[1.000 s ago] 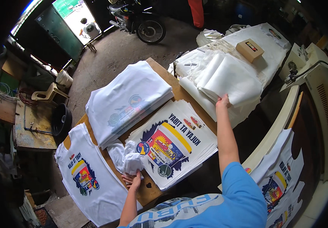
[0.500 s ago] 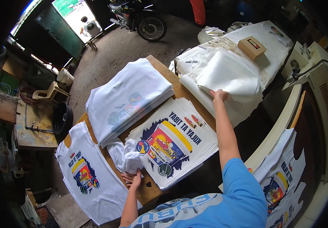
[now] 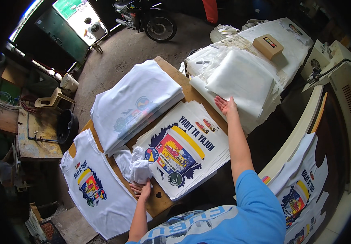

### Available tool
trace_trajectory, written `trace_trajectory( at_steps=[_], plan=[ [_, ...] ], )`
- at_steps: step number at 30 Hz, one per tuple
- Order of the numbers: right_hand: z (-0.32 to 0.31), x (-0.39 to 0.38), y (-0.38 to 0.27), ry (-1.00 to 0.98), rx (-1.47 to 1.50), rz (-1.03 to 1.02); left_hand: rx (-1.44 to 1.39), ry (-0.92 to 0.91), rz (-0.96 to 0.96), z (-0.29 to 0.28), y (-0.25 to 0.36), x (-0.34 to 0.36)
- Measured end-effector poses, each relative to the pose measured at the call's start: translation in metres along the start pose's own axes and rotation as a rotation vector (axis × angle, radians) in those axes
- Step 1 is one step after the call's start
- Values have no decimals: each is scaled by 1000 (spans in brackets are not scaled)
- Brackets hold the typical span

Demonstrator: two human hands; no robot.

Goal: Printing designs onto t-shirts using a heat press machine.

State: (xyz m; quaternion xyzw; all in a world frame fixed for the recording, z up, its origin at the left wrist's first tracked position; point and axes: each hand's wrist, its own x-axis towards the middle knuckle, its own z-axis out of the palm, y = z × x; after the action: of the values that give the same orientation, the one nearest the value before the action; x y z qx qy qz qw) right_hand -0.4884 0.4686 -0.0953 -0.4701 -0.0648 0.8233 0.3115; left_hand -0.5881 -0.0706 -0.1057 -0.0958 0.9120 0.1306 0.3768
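Observation:
My right hand [image 3: 226, 106] is open, palm up with fingers stretched, at the near edge of a large white sheet [image 3: 240, 77] that lies on a pile of similar sheets. Nothing shows in that hand. My left hand [image 3: 141, 190] rests low on the brown table, fingers extended, against a crumpled white cloth [image 3: 138, 166]; the cloth hides part of its fingertips. Between my arms lies a stack of printed transfer sheets [image 3: 212, 144] with a mirrored colour design. Beyond it is a stack of white shirts [image 3: 133, 87], with a faint print showing on top.
A printed white shirt [image 3: 108, 203] hangs over the table's left side. A small cardboard box [image 3: 268, 46] stands on the far right table. At right are a machine [image 3: 342, 69] and more printed white shirts [image 3: 293, 203]. A motorcycle [image 3: 155, 24] and a seated person [image 3: 95, 29] are farther off.
My right hand has let go of the white sheet's edge and turned palm up. The sheet's raised edge has settled down onto the pile. My left hand stays beside the cloth.

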Motion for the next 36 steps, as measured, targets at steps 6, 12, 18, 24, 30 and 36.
trace_trajectory(
  at_steps=[6, 12, 18, 24, 30, 36],
  plan=[
    [-3, -28, -8, -213, -315, 142, 60, 52, -20, 8, -12, 20],
    [-26, -69, 32, -245, -239, -25, 44, 14, 50, 16, -25, 38],
    [-40, -172, 125, -234, -271, -34, 22, -52, 65, 8, -30, 44],
    [-72, -295, 235, -308, -640, 25, -33, -3, 93, 14, -41, 69],
    [-141, -401, 301, -464, -936, 87, -33, 281, 146, 18, -21, 56],
    [-228, -461, 297, -251, -979, 43, 110, 410, 727, 8, -72, 9]
  ],
)
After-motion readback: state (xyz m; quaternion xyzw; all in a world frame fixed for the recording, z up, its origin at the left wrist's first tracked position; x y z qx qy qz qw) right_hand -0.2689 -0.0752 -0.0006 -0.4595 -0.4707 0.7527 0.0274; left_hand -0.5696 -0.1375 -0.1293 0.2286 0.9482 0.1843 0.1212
